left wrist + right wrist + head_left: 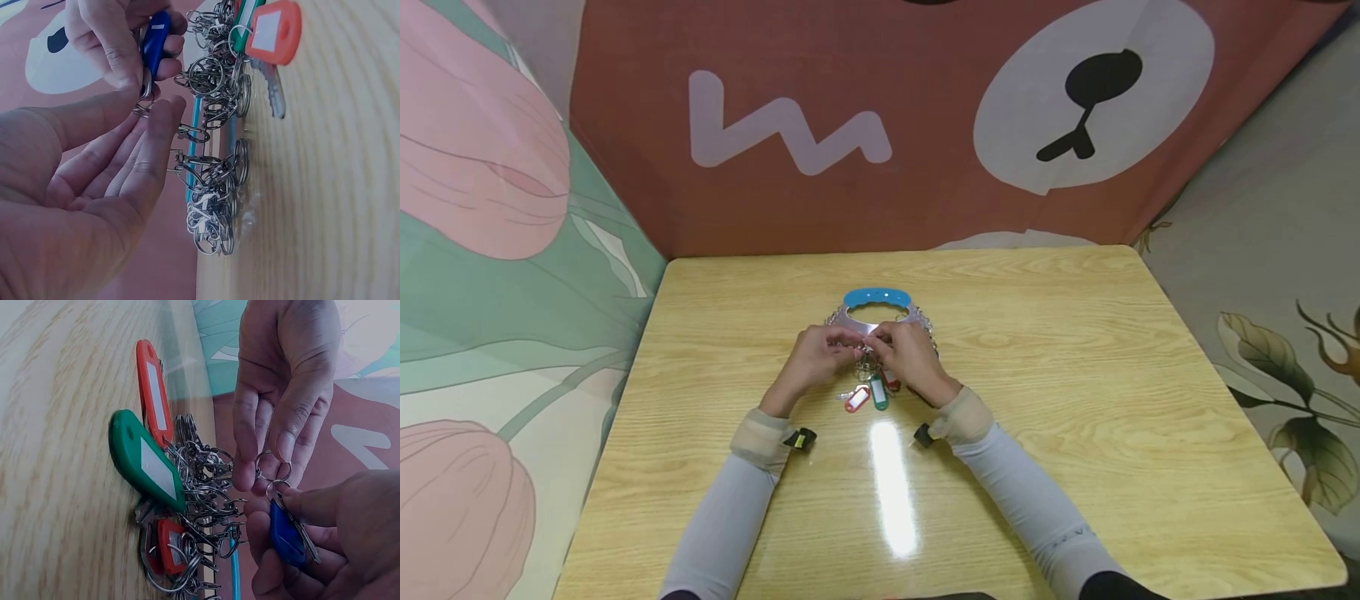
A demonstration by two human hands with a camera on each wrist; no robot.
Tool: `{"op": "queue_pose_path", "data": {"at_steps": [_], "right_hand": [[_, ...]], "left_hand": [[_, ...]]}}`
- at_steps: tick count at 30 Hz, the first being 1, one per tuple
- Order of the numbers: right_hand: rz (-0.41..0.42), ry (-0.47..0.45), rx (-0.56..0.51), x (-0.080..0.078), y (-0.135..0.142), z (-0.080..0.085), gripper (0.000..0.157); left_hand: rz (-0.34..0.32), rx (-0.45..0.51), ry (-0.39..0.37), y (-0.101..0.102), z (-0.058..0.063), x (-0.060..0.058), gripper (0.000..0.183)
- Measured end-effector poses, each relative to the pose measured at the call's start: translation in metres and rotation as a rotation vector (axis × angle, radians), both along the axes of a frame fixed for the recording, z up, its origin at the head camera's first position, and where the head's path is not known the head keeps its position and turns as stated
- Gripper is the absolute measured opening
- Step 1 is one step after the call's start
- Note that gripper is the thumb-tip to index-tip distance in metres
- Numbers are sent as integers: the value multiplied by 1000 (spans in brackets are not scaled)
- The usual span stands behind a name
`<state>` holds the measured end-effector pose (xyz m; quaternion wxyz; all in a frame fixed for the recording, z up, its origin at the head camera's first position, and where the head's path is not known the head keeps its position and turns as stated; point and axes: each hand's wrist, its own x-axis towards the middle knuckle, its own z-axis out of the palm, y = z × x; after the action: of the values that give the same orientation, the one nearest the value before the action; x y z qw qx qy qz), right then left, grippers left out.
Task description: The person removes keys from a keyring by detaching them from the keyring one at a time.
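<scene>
In the head view, my left hand [820, 357] and right hand [912, 357] meet over a silver metal holder with a blue handle [877, 297]. Thumb and finger of the left hand pinch a metal key ring [289, 472]. The right hand grips a blue key tag [285, 534] along with a key [309, 544]; the tag's small ring touches or links with the pinched one, I cannot tell which. Many rings and clasps [212, 215] hang along the holder. A green tag [150, 464] and red tags [154, 390] lie below the hands.
The holder lies on a wood-grain table [1075, 400], towards its far side. Behind the table's back edge stands a brown printed backdrop [820, 208]. Patterned panels border the left and right sides. A bright light reflection [892, 492] shows on the tabletop between the forearms.
</scene>
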<state>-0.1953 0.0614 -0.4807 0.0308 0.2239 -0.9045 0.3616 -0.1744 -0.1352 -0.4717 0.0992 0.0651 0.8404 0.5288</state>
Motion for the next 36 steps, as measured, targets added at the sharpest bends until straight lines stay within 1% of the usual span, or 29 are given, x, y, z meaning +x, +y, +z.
{"op": "queue_pose_path", "data": {"at_steps": [3,7,12,16,21,28,36], "right_hand": [[-12,-12,3,0,0,0,14],[-1,-12,-6,0,0,1,14],[25,25,-13,1,-1,4,14],[41,50,-3,3,-2,6,14],[47,67,6,4,-2,7,13],[19,51,-1,3,-2,4,13],[-12,0,-11,2,-1,1,13]], "left_hand": [[3,41,-19,0,-1,0,26],[5,76,-28,0,-1,-1,29],[15,45,-15,-1,-1,-2,28],[23,10,15,-2,-1,-3,26],[23,-6,26,-2,0,-2,26],[7,-13,23,-1,-1,-2,25],[10,10,-18,0,0,-1,25]]}}
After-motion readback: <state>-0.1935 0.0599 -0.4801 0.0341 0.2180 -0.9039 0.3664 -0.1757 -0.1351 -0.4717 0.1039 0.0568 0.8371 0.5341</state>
